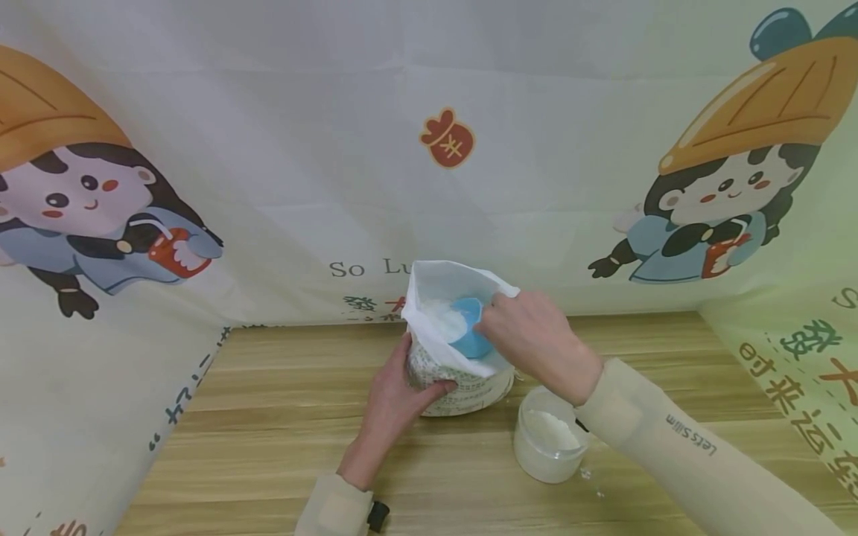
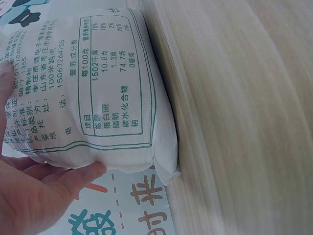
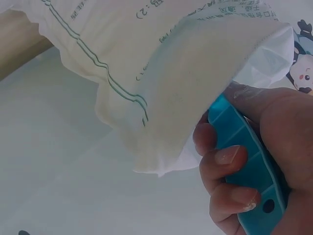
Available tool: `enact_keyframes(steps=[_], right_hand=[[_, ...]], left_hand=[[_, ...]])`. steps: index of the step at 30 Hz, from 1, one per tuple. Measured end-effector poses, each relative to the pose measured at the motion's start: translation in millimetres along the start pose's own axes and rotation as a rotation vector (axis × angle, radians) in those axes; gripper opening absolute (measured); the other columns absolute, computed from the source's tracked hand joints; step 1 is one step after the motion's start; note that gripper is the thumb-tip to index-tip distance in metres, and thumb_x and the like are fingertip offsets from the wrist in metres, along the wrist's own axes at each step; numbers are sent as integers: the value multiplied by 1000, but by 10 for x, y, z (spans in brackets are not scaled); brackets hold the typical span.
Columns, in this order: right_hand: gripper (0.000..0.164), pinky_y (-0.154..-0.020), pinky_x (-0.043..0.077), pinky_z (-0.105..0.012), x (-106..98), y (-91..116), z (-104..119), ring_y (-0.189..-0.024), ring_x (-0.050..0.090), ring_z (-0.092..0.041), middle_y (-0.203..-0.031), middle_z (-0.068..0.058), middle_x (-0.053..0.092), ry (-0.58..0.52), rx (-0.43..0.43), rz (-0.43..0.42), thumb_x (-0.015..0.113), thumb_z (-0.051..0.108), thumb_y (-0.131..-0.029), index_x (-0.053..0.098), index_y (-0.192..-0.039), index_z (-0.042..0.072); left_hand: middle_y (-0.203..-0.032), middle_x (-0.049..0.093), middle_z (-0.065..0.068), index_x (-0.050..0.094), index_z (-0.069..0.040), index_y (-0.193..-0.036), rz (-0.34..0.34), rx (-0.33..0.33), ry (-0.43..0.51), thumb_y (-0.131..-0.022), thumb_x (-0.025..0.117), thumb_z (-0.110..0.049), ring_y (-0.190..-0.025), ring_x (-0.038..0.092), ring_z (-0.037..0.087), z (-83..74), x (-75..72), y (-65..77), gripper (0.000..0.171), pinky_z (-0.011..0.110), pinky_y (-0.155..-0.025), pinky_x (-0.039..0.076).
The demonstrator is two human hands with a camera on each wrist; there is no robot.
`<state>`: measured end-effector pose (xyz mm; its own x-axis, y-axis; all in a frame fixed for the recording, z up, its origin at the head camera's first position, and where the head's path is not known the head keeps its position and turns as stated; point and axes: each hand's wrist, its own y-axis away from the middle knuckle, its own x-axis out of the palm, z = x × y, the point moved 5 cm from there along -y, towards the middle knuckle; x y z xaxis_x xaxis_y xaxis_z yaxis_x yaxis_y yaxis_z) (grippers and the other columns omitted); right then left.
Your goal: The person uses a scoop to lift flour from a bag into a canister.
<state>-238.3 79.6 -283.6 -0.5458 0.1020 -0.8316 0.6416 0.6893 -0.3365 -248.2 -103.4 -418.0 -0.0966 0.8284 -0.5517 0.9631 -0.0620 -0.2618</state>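
Note:
A white paper-like bag of flour [image 1: 462, 391] with green print stands on the table, its top folded wide open. My left hand [image 1: 392, 391] grips the bag's near left side, thumb across the front and fingers round the side; the left wrist view shows these fingers against the printed bag wall [image 2: 115, 83]. My right hand [image 1: 532, 339] reaches over the bag's right rim and holds a blue scoop [image 1: 474, 344]. Its bowl is inside the bag mouth against the white flour [image 1: 442, 318]. In the right wrist view, fingers curl round the ribbed scoop handle [image 3: 249, 171].
A clear round tub [image 1: 548, 450] with white flour in it stands right of the bag, below my right forearm. A few white specks [image 1: 590, 476] lie beside it on the wood-grain table [image 1: 288, 394]. A printed cloth [image 1: 302, 149] hangs close behind the bag and along both sides.

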Motion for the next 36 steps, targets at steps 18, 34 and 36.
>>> enact_keyframes(steps=[18,34,36], right_hand=[[36,-41,43,-34,170,56,-107,-52,44,-18,-69,-2,53,-174,144,77,69,36,-101,69,-81,6],[29,-41,34,-28,155,261,-202,-51,41,-15,-64,1,47,-301,191,-139,77,30,-96,67,-81,6],[29,-42,32,-27,170,280,-207,-51,41,-14,-64,1,45,-320,204,-143,76,30,-96,66,-81,7]], left_hand=[[-154,51,11,36,-18,-160,6,-10,0,-76,91,-48,-140,49,36,4,-8,1,106,60,-112,42],[-154,52,12,35,-16,-161,3,-1,0,-75,92,-44,-139,50,37,2,-8,-9,107,60,-112,42],[-154,52,12,35,-16,-161,3,1,2,-75,93,-44,-139,49,37,4,-7,-8,107,60,-113,42]])
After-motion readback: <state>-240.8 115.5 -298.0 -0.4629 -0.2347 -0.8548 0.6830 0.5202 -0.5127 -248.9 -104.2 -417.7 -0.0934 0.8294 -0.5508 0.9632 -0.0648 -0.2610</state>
